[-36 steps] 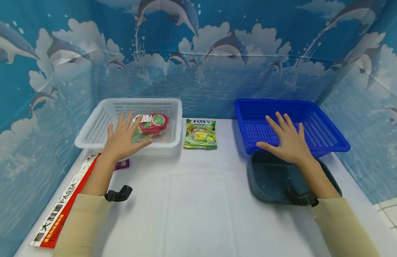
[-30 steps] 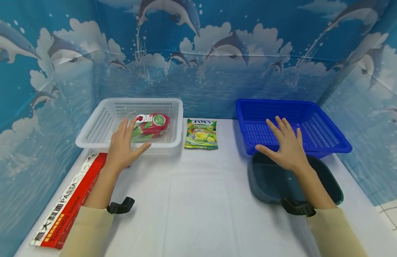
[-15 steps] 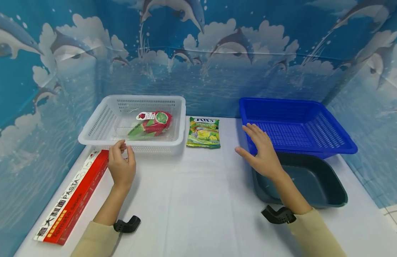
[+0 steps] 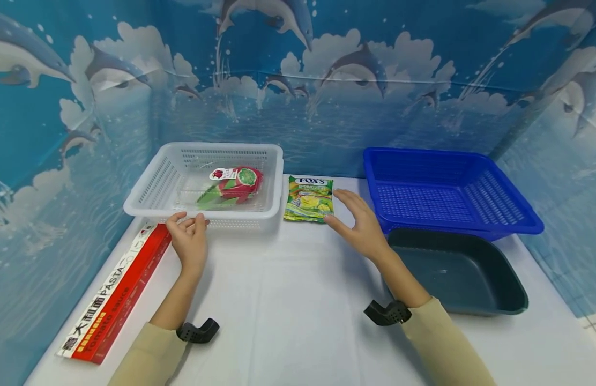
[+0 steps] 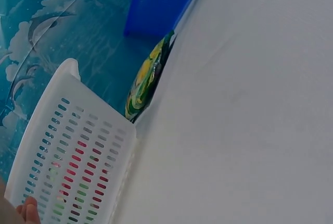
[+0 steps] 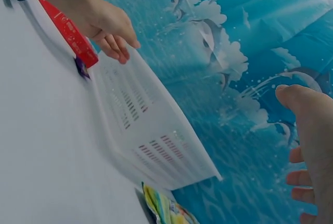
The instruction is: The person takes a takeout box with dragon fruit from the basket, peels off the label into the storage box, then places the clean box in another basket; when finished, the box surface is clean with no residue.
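My left hand (image 4: pixel 189 241) is at the near rim of the white basket (image 4: pixel 275 187), fingers loosely bent and nothing visible in them. Inside the basket lies a wrapped dragon fruit (image 4: pixel 242 185) with a white label. A small purple packet (image 6: pixel 81 68) shows on the table near that hand in the right wrist view; in the head view the hand hides it. My right hand (image 4: pixel 359 225), thumb and fingers spread, is at the right edge of the green FOX'S candy bag (image 4: pixel 309 199), which lies flat between the two baskets. Its thumb tip overlaps the bag's lower corner.
A long red and white pasta box (image 4: pixel 119 292) lies along the table's left side. The blue basket (image 4: pixel 452 228) stands at the back right, with a dark green tub (image 4: pixel 517 300) in front of it. A dolphin-print curtain (image 4: pixel 327 128) rises behind the table.
My right hand has moved left from over the blue basket and tub to beside the candy bag. My left hand has drawn back from over the white basket to its near rim, fingers bending.
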Tool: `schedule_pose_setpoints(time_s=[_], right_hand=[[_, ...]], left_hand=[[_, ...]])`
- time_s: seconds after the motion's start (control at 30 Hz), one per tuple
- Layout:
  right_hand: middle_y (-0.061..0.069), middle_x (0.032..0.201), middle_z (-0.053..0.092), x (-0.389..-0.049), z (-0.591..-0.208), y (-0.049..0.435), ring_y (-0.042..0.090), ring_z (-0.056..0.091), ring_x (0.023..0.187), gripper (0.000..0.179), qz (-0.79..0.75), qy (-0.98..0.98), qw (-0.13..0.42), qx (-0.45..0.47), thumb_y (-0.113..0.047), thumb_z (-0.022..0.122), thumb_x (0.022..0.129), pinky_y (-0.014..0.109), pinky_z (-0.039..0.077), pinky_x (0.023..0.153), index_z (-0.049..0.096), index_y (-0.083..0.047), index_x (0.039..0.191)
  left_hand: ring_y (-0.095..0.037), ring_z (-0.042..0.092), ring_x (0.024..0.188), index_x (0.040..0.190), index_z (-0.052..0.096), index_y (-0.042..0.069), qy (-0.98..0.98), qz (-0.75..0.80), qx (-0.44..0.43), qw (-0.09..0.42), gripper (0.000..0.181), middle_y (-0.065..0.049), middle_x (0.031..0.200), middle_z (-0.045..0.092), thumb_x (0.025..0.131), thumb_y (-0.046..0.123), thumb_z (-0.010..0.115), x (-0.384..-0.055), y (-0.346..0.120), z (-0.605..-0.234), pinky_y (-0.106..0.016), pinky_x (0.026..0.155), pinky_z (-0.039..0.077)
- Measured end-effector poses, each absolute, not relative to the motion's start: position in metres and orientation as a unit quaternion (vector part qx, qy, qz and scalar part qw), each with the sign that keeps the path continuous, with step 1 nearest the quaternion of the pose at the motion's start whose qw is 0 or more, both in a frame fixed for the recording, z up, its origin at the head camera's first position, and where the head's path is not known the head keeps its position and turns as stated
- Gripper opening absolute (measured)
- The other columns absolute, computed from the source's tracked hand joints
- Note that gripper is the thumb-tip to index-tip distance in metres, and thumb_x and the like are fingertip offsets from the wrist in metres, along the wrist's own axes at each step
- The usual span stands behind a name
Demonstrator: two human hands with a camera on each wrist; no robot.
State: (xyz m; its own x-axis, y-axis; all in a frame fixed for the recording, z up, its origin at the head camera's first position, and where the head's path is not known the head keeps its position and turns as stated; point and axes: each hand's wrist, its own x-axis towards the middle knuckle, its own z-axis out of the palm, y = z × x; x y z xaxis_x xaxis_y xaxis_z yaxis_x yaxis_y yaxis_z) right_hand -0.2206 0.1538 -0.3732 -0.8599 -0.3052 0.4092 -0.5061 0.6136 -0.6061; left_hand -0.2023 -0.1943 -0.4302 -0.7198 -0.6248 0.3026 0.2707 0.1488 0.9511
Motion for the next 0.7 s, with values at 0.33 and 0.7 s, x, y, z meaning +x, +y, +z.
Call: schedule_pose_setpoints(time_s=[0.33,0.7], right_hand=[[0.014,0.147,0.043,-0.233,-0.368,0.129,0.032,0.034,0.139,0.067,0.399,-0.881,0.112,0.228,-0.051,0.060,0.092,0.061,0.028,0.108,0.048,-0.011,0.144],[0.011,0.135,0.055,-0.262,-0.353,0.084,0.028,0.049,0.127,0.053,0.430,-0.866,0.098,0.238,-0.034,0.066,0.092,0.052,0.041,0.102,0.055,-0.007,0.136]], left_hand=[[-0.005,0.065,0.057,0.123,0.034,0.004,-0.617,-0.708,0.165,0.301,0.041,-0.010,0.086,0.050,0.093,0.006,0.062,-0.212,-0.192,-0.420,-0.017,0.062,0.055],[-0.009,0.064,0.054,0.111,0.029,0.012,-0.534,-0.786,0.122,0.287,0.038,-0.009,0.077,0.051,0.092,-0.003,0.059,-0.217,-0.198,-0.420,-0.020,0.062,0.056]])
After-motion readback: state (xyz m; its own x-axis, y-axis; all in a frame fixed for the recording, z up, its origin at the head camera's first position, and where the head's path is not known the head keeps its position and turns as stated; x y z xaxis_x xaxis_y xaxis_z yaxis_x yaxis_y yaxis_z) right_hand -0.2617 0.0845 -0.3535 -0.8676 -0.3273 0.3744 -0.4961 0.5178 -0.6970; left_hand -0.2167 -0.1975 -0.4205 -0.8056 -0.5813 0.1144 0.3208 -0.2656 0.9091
